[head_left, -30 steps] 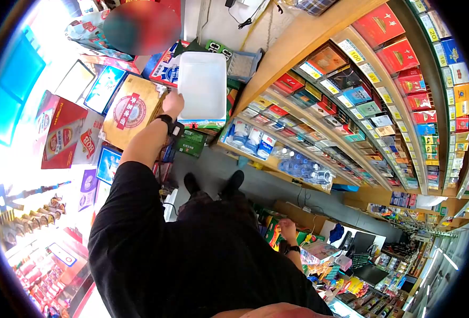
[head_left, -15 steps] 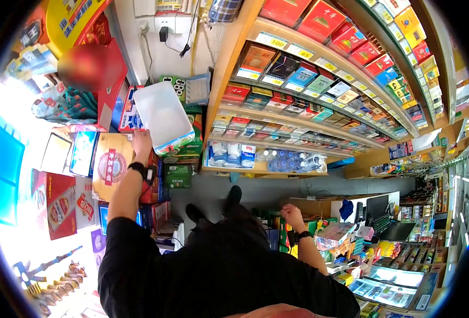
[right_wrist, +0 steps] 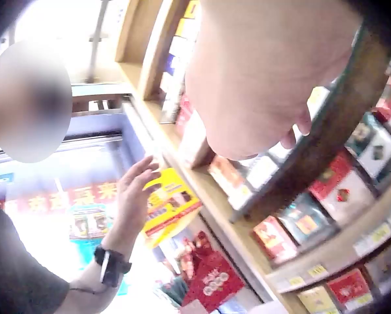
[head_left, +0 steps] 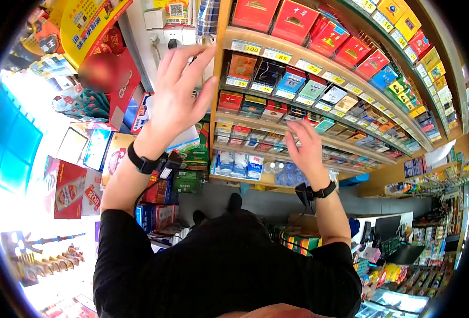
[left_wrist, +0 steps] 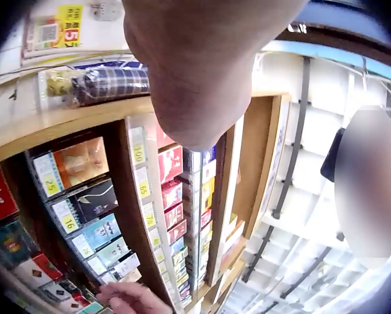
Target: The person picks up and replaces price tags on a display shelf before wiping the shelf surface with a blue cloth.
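My left hand (head_left: 179, 93) is raised with its fingers spread and holds nothing. It overlaps the near upright of the wooden cigarette shelf (head_left: 221, 58) in the head view. A white plastic tub (head_left: 188, 139) shows behind the left wrist, mostly hidden by hand and forearm. My right hand (head_left: 306, 147) hangs in front of the lower shelf rows, fingers loosely bent and nothing in them. Close by it are a green cigarette pack (head_left: 312, 87) and a dark red pack (head_left: 274, 111). Each wrist view shows the opposite hand in front of the shop too.
Price tags (head_left: 246, 47) line the shelf edges. Water bottles (head_left: 287, 174) and white-and-blue packages (head_left: 239, 164) fill the bottom shelf. Green cartons (head_left: 188, 181) stand on the floor at left, near a red-and-white box (head_left: 67, 190). A computer monitor (head_left: 385, 228) stands at right.
My left hand has left the spot between the tan box and the white tub and risen toward the shelf. My right hand has come up from low at the right to the cigarette rows.
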`<state>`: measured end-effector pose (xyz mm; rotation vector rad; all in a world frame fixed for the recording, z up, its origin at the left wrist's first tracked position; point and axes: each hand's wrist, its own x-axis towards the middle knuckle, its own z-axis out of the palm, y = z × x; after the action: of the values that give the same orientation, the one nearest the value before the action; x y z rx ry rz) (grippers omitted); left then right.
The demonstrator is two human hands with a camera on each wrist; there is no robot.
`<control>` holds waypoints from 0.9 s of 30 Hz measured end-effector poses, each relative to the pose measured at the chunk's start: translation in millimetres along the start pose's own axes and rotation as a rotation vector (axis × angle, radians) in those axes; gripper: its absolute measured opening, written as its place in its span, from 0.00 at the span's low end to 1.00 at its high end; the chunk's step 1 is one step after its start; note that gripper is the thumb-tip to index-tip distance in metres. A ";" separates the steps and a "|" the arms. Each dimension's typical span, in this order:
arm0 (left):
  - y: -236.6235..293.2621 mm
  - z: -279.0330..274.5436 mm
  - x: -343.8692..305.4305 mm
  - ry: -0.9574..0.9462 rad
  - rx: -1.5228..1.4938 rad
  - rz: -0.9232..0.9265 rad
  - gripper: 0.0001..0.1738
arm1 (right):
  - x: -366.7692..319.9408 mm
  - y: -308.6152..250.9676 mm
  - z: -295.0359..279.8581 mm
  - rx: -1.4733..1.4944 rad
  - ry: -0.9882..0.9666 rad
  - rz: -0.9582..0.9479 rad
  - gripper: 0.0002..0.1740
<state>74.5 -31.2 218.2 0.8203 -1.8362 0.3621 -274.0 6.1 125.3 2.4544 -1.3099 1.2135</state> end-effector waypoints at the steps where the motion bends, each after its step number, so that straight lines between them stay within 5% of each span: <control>1: 5.5 4.8 10.8 -0.005 0.071 0.076 0.33 | 19.2 -5.1 -3.7 0.006 0.045 -0.111 0.15; 5: 17.4 26.1 32.4 -0.026 0.277 0.129 0.38 | 72.9 -17.6 -17.5 0.080 0.188 -0.383 0.16; 13: 24.5 52.6 25.6 -0.135 0.480 0.041 0.45 | 117.2 -4.1 -31.5 0.206 0.258 -0.511 0.18; 27: -1.9 53.0 23.1 0.050 0.250 0.132 0.25 | 180.1 -29.4 -25.6 0.079 0.339 -0.574 0.18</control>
<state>33.8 -72.2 217.1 0.8520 -1.8259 0.7018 -211.9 -82.3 274.5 2.2865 -0.4327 1.4316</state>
